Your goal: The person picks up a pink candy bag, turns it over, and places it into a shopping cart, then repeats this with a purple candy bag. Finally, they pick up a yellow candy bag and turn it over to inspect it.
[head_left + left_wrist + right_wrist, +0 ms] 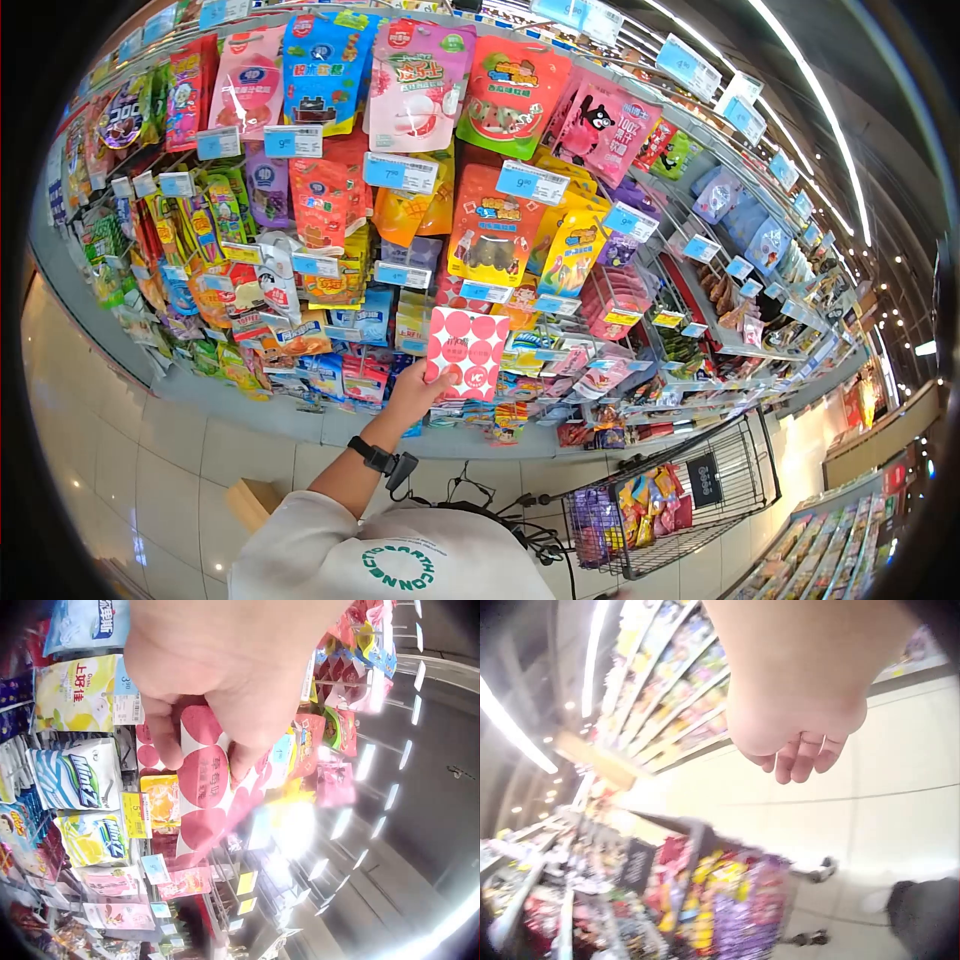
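Note:
In the head view a pink-and-white package with large round dots is upright in front of the candy racks. My left hand grips its lower left corner, thumb across the front. The left wrist view shows the same dotted package pinched between the thumb and fingers of the left hand; part of it is hidden by the hand. Over the floor beside the cart, my right hand hangs with its fingers loosely bent and nothing visible in them.
Bagged sweets with blue price tags fill the hanging racks ahead. A wire shopping cart holding purple and yellow packs stands at the lower right on the tiled floor. Another stocked shelf lies beyond it.

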`<state>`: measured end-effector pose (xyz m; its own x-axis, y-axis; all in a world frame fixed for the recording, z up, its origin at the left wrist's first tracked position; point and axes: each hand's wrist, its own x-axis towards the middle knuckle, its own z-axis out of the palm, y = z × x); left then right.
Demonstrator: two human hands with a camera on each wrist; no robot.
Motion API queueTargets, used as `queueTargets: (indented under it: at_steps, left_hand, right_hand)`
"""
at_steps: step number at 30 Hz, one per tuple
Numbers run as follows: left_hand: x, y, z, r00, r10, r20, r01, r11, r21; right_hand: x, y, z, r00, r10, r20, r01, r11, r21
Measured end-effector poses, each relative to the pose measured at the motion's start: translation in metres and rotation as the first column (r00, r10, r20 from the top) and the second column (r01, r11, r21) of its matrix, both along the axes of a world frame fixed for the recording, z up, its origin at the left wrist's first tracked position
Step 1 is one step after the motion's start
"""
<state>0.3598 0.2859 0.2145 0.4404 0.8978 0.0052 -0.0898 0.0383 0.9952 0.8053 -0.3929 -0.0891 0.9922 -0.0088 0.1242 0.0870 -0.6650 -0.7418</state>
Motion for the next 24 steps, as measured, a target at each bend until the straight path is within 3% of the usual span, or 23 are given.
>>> queueTargets:
  at_steps: [2,5,10,12,14,15,18,20,21,23,24]
  left_hand:
    - [0.01,0.012,-0.013,0.999,-0.028,0.017,0.028,1.0,0.006]
    - [0.021,0.022,-0.02,0.992,0.027,0.123,-0.044,0.989,0.14]
    - [0.03,0.039,-0.025,0.996,0.009,-0.094,-0.006,0.999,0.036]
    - [0.035,0.04,-0.021,0.997,0.002,-0.079,0.005,0.996,0.092]
    - [0.039,0.04,-0.018,0.994,0.011,0.107,-0.007,0.999,-0.037]
    - [0.039,0.042,-0.017,0.996,-0.002,0.087,0.006,0.999,-0.045]
    - [0.039,0.039,-0.012,0.999,0.005,0.052,-0.003,0.999,-0.046]
    - [0.039,0.039,-0.013,0.997,-0.008,0.074,0.012,0.998,-0.058]
    - [0.039,0.039,-0.014,0.996,-0.016,0.093,0.023,0.997,-0.069]
    - [0.041,0.042,-0.017,0.993,0.003,0.117,0.002,0.999,-0.045]
    - [0.043,0.044,-0.019,0.991,0.016,0.136,-0.014,1.0,-0.018]
  right_hand:
    - [-0.03,0.037,0.043,0.995,-0.022,-0.098,0.028,0.998,0.064]
    - [-0.039,0.051,0.046,0.971,-0.028,-0.238,0.068,0.985,0.161]
    - [-0.104,0.041,0.026,0.872,-0.066,-0.484,0.238,0.923,0.302]
    - [-0.148,0.034,0.01,0.81,-0.08,-0.581,0.338,0.873,0.351]
    - [-0.19,0.026,-0.004,0.74,-0.077,-0.668,0.43,0.817,0.383]
    - [-0.205,0.023,-0.008,0.705,-0.066,-0.706,0.469,0.79,0.395]
    - [-0.229,0.023,-0.016,0.611,-0.003,-0.792,0.558,0.712,0.427]
    - [-0.21,-0.014,-0.077,0.552,0.055,-0.832,0.601,0.665,0.443]
    - [-0.203,-0.019,-0.082,0.556,0.055,-0.829,0.596,0.669,0.444]
    - [-0.182,-0.027,-0.091,0.515,0.379,-0.769,0.378,0.705,0.6]
    - [-0.19,-0.009,-0.061,0.515,0.381,-0.768,0.367,0.712,0.599]
